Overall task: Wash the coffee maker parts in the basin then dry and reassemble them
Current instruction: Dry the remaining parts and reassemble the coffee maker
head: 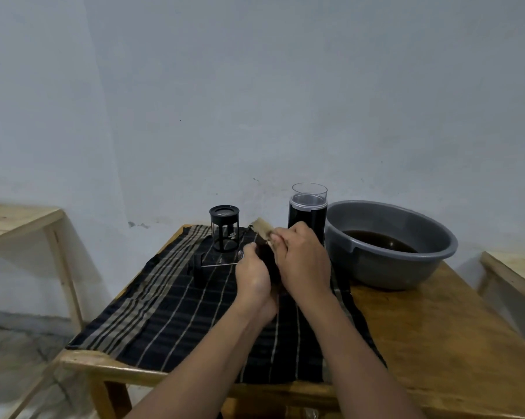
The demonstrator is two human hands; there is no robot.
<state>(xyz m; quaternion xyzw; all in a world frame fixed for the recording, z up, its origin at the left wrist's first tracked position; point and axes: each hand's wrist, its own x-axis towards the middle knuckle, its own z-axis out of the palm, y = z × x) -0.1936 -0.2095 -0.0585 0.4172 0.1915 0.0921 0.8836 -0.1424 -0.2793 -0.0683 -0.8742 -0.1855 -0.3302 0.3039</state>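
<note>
The coffee maker part, probably small, is hidden inside a fold of the striped cloth (170,313) between your hands, and the fold runs away from you. Your left hand (253,276) curls round it from the left; your right hand (305,261) pinches it on top, nearer the basin (391,267).

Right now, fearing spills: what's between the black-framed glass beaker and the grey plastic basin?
Head view: black clear-topped canister; left hand, right hand gripping striped cloth.

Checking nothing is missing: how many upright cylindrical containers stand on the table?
2: a black-framed beaker on the cloth, and a taller clear-topped black canister beside the basin. The left hand and right hand may hide more.
</note>
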